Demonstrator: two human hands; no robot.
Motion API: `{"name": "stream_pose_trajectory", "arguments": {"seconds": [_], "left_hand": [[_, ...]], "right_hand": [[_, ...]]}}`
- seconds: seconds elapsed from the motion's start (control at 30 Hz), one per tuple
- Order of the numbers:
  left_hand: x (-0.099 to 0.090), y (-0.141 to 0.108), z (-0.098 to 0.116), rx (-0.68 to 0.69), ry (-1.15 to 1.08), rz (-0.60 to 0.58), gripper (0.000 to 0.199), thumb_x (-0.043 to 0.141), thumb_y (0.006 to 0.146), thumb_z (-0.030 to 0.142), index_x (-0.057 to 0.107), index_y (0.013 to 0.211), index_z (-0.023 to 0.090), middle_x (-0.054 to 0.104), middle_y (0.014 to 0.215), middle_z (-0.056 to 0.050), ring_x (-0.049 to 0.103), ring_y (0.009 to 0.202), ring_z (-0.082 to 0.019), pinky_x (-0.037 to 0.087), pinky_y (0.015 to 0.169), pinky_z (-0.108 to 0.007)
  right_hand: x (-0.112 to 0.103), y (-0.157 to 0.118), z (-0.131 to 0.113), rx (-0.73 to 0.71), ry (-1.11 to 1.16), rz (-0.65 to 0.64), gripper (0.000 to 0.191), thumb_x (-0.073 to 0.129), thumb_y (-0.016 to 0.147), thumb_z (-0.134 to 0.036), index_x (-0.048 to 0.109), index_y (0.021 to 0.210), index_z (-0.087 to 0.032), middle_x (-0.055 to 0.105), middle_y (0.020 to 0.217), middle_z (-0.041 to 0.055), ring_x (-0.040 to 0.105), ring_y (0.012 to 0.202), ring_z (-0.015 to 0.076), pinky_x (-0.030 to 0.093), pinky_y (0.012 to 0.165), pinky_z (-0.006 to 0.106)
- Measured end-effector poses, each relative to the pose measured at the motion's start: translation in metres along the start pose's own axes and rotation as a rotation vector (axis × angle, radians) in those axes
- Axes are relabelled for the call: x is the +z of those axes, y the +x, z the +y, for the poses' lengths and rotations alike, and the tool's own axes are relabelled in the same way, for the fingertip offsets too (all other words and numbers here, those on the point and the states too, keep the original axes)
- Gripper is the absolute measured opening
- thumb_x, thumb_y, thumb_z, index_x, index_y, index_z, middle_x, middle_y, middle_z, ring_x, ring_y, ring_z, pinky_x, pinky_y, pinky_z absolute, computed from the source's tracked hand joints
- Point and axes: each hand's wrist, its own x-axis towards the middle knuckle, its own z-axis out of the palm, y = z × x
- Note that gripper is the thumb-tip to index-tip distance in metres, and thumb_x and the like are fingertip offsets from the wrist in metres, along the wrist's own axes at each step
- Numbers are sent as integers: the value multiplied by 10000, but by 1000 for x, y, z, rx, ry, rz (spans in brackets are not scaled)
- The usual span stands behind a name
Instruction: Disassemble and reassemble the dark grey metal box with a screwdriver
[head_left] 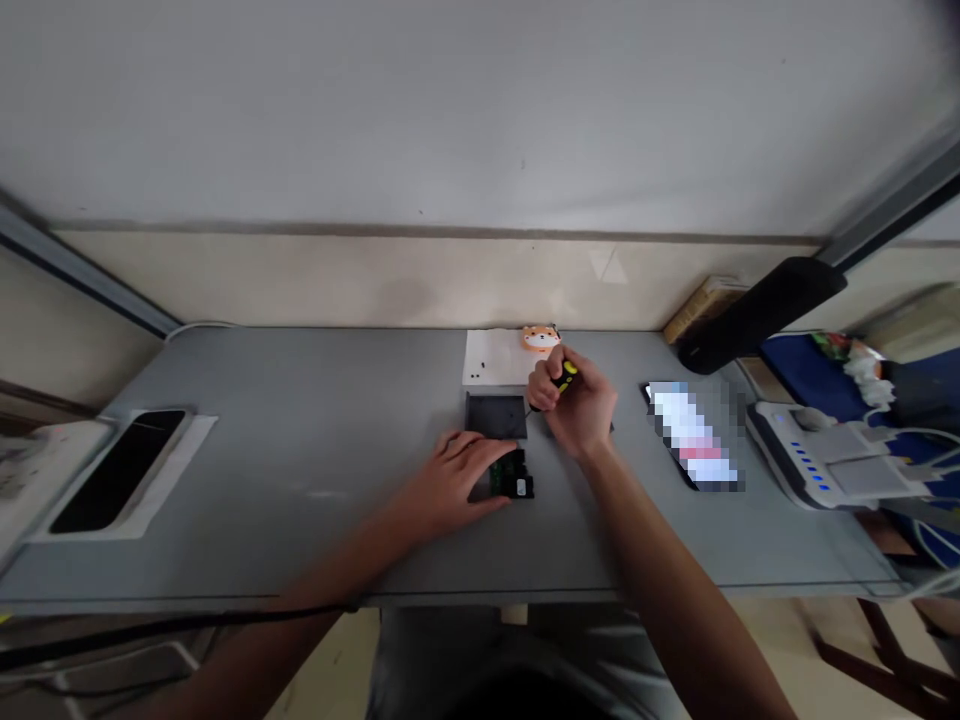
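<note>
My right hand [571,405] is wrapped round the black and yellow handle of a screwdriver [568,376]. The shaft is slim and mostly lost against the dark parts; I cannot tell what its tip touches. Thumb and fingers of my left hand [461,480] bracket a small green and black circuit board [512,475], steadying it on the table. Just behind the board lies a flat dark plastic casing [496,415], close to the left fingertips. Another dark piece is partly hidden under my right hand. Several tiny dark screws [476,375] sit on a sheet of white paper [491,350].
The grey table [315,450] backs onto a wall. An orange animal-faced case [541,338] rests on the paper. To the right are a lit phone [694,437], a power strip [810,455] with plugs and a black cylinder [761,312]. Another phone [124,470] lies left.
</note>
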Motion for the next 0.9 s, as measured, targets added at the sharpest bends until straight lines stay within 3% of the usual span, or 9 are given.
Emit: {"name": "stream_pose_trajectory", "arguments": {"seconds": [0.13, 0.23, 0.43, 0.53, 0.73, 0.9], "left_hand": [[-5, 1, -3, -21, 46, 105, 558, 627, 973, 527, 523, 1476, 311, 635, 1366, -88, 532, 1275, -304, 413, 1119, -468], [-10, 7, -9, -79, 110, 194, 429, 592, 1005, 460, 595, 1402, 299, 639, 1326, -94, 532, 1237, -297, 414, 1090, -477], [-7, 35, -11, -67, 187, 192, 252, 610, 1003, 431, 747, 1150, 279, 655, 1185, -85, 525, 1175, -292, 426, 1031, -469], [-4, 43, -8, -35, 200, 221, 267, 535, 1043, 389, 777, 1061, 277, 683, 1086, -75, 540, 1111, -270, 411, 1030, -475], [-14, 58, -16, -10, 250, 297, 310, 490, 1059, 393, 790, 1042, 314, 711, 1000, -63, 559, 1029, -260, 406, 988, -472], [-28, 105, -32, -25, 275, 302, 270, 549, 1037, 395, 797, 1004, 293, 716, 926, -58, 574, 997, -255, 397, 952, -450]], "right_hand": [[2, -2, -1, -6, -15, 6, 393, 626, 888, -446, 414, 633, -236, 308, 508, -65, 264, 446, 95, 284, 447, 247], [5, -3, -5, -31, 7, -6, 382, 614, 886, -417, 399, 627, -236, 300, 506, -62, 238, 451, 98, 275, 449, 249], [7, -4, -14, -98, 66, 21, 360, 602, 864, -395, 386, 620, -241, 255, 507, -64, 186, 464, 107, 250, 451, 259], [4, -4, -17, -112, 87, 20, 363, 581, 882, -390, 363, 634, -242, 237, 521, -65, 189, 468, 110, 260, 454, 264], [-25, 3, -33, -263, 150, 64, 393, 627, 870, -386, 339, 645, -242, 196, 547, -74, 227, 462, 107, 306, 460, 262], [-57, 11, -41, -357, 234, 244, 356, 635, 824, -333, 345, 642, -235, 223, 543, -78, 227, 449, 98, 303, 448, 247]]}}
